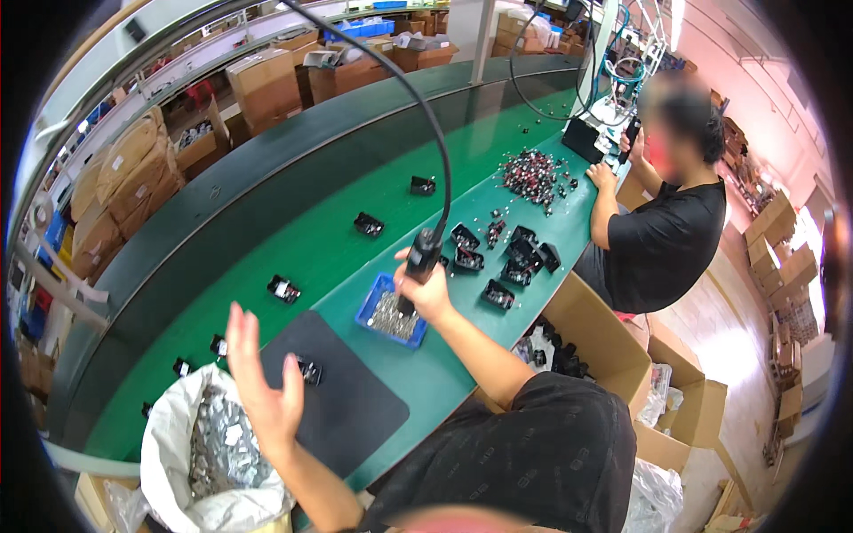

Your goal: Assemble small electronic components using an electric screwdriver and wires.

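Note:
My right hand (425, 289) grips a black powered screwdriver (423, 256) whose cable curves up and away; its tip dips into a small blue tray of screws (371, 306). My left hand (259, 377) is raised with fingers spread, empty, hovering above the left edge of a black mat (346, 404). A small black part (309, 369) lies on the mat just right of that hand. A white sack of small metal pieces (213, 449) sits under and left of the left hand.
Small black parts (284, 289) ride the green conveyor belt (293, 240). More black parts (511, 258) lie on the bench beyond the tray. A co-worker in black (662, 235) sits at the right. An open cardboard box (595, 342) holds black parts.

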`<state>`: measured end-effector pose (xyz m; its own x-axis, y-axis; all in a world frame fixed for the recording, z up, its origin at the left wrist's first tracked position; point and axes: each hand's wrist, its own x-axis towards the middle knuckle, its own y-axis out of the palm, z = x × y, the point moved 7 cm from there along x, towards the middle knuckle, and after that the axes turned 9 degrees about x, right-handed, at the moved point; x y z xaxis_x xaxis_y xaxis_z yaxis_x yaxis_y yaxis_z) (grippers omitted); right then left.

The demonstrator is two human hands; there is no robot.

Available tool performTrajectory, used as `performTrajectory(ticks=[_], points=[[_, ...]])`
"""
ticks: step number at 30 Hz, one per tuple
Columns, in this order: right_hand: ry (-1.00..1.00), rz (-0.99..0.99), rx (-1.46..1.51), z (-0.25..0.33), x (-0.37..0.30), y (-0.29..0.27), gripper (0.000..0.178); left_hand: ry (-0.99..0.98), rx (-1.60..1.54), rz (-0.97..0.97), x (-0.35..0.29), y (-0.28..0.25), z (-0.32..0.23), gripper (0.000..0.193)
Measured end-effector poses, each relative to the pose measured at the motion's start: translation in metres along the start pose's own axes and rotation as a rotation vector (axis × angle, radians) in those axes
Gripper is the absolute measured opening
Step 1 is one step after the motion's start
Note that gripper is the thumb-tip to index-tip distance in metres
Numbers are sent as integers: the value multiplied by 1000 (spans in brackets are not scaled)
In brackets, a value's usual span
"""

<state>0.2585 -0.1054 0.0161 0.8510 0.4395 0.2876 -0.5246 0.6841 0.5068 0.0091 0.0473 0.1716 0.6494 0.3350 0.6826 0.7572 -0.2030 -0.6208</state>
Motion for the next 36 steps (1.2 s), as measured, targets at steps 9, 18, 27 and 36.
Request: performTrajectory(ticks=[9,18,27,36], points=[[-137,-133,-133,5,1,15,35,705,-255,-455,93,-181,-95,75],[-194,-270,-106,4,-6,5,35,889,-317,-435,126,-189,-110,76],[-168,-169,6,-4,-20,8,36,1060,-257,-539,151,-178,-128,77],[-13,-37,-56,9,-7,21,37,1157,-138,-591,175,-168,-111,78]])
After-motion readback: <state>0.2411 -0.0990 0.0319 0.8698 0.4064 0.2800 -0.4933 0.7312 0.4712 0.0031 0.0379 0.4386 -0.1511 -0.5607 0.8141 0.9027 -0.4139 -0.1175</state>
